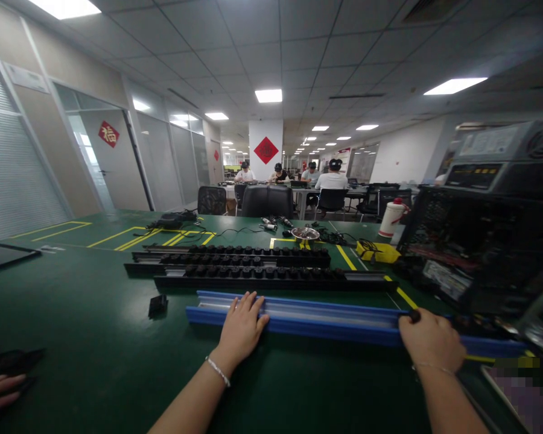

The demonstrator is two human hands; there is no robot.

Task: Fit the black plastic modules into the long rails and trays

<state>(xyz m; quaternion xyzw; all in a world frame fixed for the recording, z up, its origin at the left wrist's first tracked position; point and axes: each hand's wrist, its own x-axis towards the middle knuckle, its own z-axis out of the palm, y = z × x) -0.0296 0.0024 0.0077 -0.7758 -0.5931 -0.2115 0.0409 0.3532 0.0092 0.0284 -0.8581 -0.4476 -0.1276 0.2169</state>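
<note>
A long blue channel rail lies across the table in front of me, its inside pale and metallic. My left hand rests on it near its left end, fingers stretched out over the channel. Farther right, my right hand is closed at the rail, with a small black round piece showing at its thumb and fingers. To the right of that hand, a row of dark pieces sits in the channel. Beyond the blue rail lie black rails lined with black rollers.
A small black block lies left of the rail. Another person's hand is at the left edge by a dark item. Farther back are a metal bowl, cables, a yellow tray and a white bottle. An opened computer case stands right.
</note>
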